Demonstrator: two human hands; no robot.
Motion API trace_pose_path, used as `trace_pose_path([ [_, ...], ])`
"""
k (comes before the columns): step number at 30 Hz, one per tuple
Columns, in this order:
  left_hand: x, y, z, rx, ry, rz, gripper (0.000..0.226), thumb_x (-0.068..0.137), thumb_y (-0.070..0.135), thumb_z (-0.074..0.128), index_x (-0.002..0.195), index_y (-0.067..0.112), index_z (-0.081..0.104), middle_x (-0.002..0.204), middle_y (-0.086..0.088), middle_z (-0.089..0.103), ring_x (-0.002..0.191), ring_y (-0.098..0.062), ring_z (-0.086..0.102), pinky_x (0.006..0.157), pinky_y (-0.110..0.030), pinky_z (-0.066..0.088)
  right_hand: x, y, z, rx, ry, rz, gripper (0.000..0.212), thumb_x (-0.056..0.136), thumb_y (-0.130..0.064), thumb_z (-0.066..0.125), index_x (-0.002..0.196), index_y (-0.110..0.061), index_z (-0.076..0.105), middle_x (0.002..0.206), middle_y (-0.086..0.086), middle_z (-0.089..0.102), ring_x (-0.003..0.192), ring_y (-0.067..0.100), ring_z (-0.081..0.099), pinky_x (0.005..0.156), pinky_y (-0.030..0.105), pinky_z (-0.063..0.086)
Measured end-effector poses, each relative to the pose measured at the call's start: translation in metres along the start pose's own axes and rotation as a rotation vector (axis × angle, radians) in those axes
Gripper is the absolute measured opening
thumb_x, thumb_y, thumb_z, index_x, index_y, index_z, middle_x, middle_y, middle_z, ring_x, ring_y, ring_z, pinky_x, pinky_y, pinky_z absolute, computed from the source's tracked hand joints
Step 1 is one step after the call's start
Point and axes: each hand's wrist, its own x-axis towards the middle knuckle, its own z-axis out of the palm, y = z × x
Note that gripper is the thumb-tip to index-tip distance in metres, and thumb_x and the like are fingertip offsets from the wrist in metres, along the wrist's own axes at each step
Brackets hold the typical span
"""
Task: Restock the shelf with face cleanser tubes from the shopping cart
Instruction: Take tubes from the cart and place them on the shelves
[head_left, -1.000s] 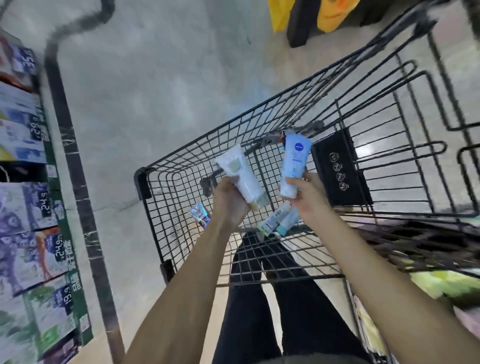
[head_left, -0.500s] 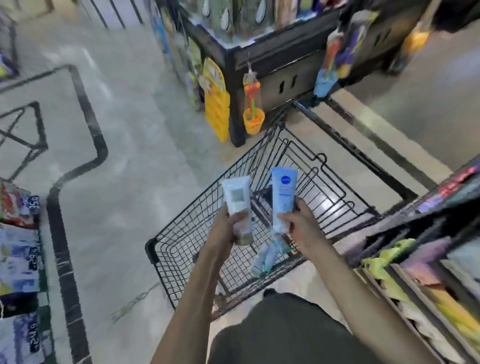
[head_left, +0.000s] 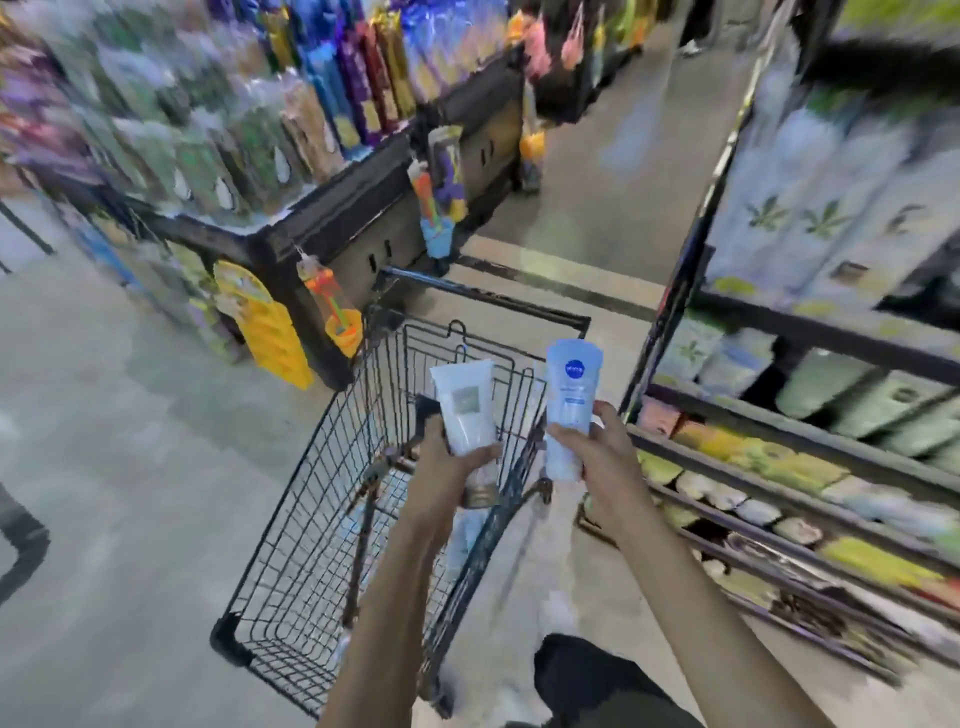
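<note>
My left hand (head_left: 448, 470) grips a white face cleanser tube (head_left: 464, 408) upright, cap down, above the black wire shopping cart (head_left: 306, 525). My right hand (head_left: 595, 457) holds a light blue tube (head_left: 571, 400) with a dark blue round logo, also upright, just past the cart's right rim. Another pale tube (head_left: 462, 535) shows blurred inside the cart below my left wrist. The shelf (head_left: 800, 452) with rows of products stands at the right, close to the blue tube.
A dark display island (head_left: 332, 223) with hanging toys and a yellow sign (head_left: 270, 327) stands beyond the cart at the left. Grey floor (head_left: 130, 441) spreads left of the cart. An aisle runs between island and shelf. My dark trouser leg (head_left: 587, 675) shows below.
My view has swung up and to the right, from the cart's inside to the aisle and the shelf. Both hands have lifted with their tubes and the right one has moved toward the shelf.
</note>
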Motion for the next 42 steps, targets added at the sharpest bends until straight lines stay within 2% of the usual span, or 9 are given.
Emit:
trace_pose_path([
  [3,-0.005,0.001,0.034,0.005,-0.080,0.011,0.057,0.080,0.003,0.082,0.125,0.022,0.053,0.105,-0.015,0.068,0.072,-0.024,0.068,0.055,-0.037,0.054,-0.022,-0.008,-0.035,0.023,0.077,-0.028,0.036,0.087,-0.015,0.082,0.112,-0.032,0.062,0.111,0.009,0.075,0.094,0.033,0.075,0.077,0.048,0.062],
  [7,-0.016,0.001,0.102,0.044,-0.213,0.053,0.057,0.080,0.000,0.081,0.126,0.023,0.056,0.113,-0.016,0.072,0.089,-0.036,0.073,0.067,-0.051,0.060,-0.052,-0.025,-0.099,0.098,0.206,-0.078,0.048,0.086,-0.014,0.082,0.127,-0.026,0.060,0.113,0.003,0.076,0.099,0.031,0.074,0.090,0.058,0.059],
  [14,-0.051,-0.001,0.222,0.112,-0.367,0.147,0.056,0.082,0.002,0.081,0.129,0.020,0.056,0.115,-0.010,0.072,0.098,-0.029,0.072,0.064,-0.033,0.057,-0.102,-0.046,-0.209,0.148,0.378,-0.167,0.046,0.086,-0.012,0.082,0.122,-0.029,0.060,0.107,-0.001,0.077,0.092,0.019,0.075,0.082,0.044,0.060],
  [19,-0.080,-0.012,0.310,0.150,-0.418,0.209,0.062,0.082,0.007,0.082,0.135,0.025,0.054,0.121,0.000,0.072,0.107,-0.024,0.071,0.084,-0.048,0.061,-0.137,-0.060,-0.286,0.130,0.443,-0.215,0.040,0.086,-0.010,0.082,0.108,-0.035,0.058,0.089,-0.011,0.077,0.076,0.006,0.074,0.076,0.035,0.060],
  [23,-0.103,-0.020,0.373,0.143,-0.439,0.209,0.063,0.082,0.011,0.083,0.133,0.029,0.051,0.122,0.001,0.069,0.109,-0.024,0.069,0.090,-0.055,0.059,-0.157,-0.068,-0.340,0.130,0.490,-0.235,0.040,0.086,-0.010,0.082,0.107,-0.033,0.058,0.096,-0.009,0.074,0.078,0.006,0.073,0.071,0.029,0.057],
  [27,-0.122,-0.022,0.421,0.139,-0.486,0.224,0.067,0.074,0.022,0.086,0.131,0.031,0.051,0.123,0.002,0.068,0.111,-0.019,0.067,0.094,-0.050,0.057,-0.173,-0.073,-0.382,0.126,0.518,-0.251,0.045,0.085,-0.016,0.084,0.114,-0.037,0.057,0.098,-0.009,0.074,0.075,0.002,0.073,0.067,0.026,0.054],
  [31,-0.128,-0.017,0.455,0.148,-0.486,0.222,0.074,0.074,0.024,0.090,0.133,0.033,0.048,0.124,0.003,0.067,0.112,-0.017,0.067,0.093,-0.042,0.058,-0.179,-0.077,-0.411,0.112,0.536,-0.260,0.042,0.086,-0.016,0.083,0.109,-0.037,0.056,0.098,-0.012,0.072,0.073,-0.003,0.070,0.063,0.021,0.054],
  [36,-0.118,0.000,0.480,0.135,-0.414,0.261,0.069,0.081,0.017,0.086,0.135,0.031,0.046,0.122,0.006,0.066,0.108,-0.013,0.067,0.078,-0.031,0.059,-0.172,-0.084,-0.428,0.104,0.540,-0.259,0.041,0.088,-0.015,0.081,0.115,-0.032,0.056,0.109,-0.002,0.072,0.077,0.005,0.073,0.069,0.028,0.053],
  [42,-0.082,0.022,0.500,0.153,-0.324,0.429,0.060,0.082,0.018,0.084,0.129,0.032,0.050,0.118,0.014,0.064,0.108,-0.005,0.062,0.086,-0.028,0.056,-0.146,-0.097,-0.432,0.093,0.543,-0.270,0.038,0.090,-0.014,0.079,0.111,-0.033,0.054,0.106,-0.003,0.069,0.068,-0.002,0.070,0.055,0.019,0.052],
])
